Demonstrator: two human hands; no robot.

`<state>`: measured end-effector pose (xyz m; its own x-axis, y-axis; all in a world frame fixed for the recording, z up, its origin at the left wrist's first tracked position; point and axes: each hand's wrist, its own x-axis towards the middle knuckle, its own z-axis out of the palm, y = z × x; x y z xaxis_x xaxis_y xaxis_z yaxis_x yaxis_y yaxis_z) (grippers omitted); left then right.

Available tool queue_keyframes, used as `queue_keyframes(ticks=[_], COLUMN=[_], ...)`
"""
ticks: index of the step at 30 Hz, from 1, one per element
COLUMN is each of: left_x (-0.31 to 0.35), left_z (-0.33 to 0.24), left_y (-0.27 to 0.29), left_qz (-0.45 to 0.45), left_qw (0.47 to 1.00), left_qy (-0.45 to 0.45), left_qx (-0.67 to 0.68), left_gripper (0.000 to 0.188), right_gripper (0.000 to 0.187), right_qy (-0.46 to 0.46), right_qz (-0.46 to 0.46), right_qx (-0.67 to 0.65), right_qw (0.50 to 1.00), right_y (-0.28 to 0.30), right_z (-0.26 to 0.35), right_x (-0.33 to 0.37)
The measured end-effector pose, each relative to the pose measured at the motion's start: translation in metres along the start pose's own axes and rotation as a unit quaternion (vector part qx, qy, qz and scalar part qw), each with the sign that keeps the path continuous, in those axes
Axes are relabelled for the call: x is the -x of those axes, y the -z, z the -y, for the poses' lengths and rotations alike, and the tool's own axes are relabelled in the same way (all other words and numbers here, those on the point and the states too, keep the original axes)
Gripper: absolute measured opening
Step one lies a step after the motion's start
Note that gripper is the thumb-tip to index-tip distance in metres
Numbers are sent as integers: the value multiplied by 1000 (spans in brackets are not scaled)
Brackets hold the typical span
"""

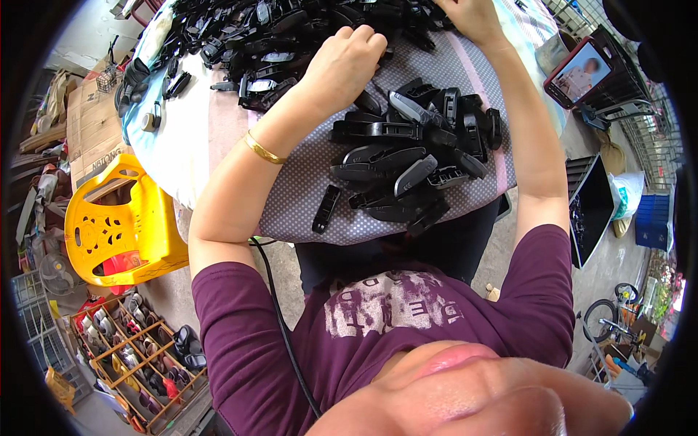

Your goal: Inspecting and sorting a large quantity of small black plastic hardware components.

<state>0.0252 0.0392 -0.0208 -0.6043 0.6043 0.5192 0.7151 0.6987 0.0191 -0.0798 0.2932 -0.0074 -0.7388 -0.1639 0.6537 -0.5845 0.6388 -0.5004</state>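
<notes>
Bench [291,211] under a dotted grey cloth, with black plastic parts [376,131] in two heaps; left hand [345,65] and right hand [472,18] at the far side.
Left hand: back up, fingers curled, at the near edge of the big heap [240,43]; fingertips hidden, can't tell if it has hold of a part. Right hand: mostly cut off by top edge, right of left hand and apart from it; finger spread and grip can't be told. Small heap [429,136] sits between the forearms, nearer the body, parts lying at mixed angles. One loose part [326,209] at its near left, near the bench edge. Gold bracelet [263,149] on left wrist. Phone [578,73] tilted at the right, screen lit. Yellow chair [154,225] left of bench.
</notes>
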Motion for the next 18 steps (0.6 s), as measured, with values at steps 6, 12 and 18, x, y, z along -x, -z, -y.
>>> queue_keyframes(ticks=[6,12,18], left_x=[-8,-2,-14], left_z=[11,36,13], left_y=[12,0,19], left_qz=[-121,-99,-120], left_qw=[940,590,594], left_qy=[205,346,322], left_qx=[245,722,727], left_gripper=[20,35,32], right_gripper=[24,30,32], right_qy=[-128,-30,-57], right_qz=[152,140,122], right_qx=[-363,-329,-337], right_qw=[910,934,932], right_y=[2,-10,-6], right_z=[59,99,102], right_x=[17,40,41])
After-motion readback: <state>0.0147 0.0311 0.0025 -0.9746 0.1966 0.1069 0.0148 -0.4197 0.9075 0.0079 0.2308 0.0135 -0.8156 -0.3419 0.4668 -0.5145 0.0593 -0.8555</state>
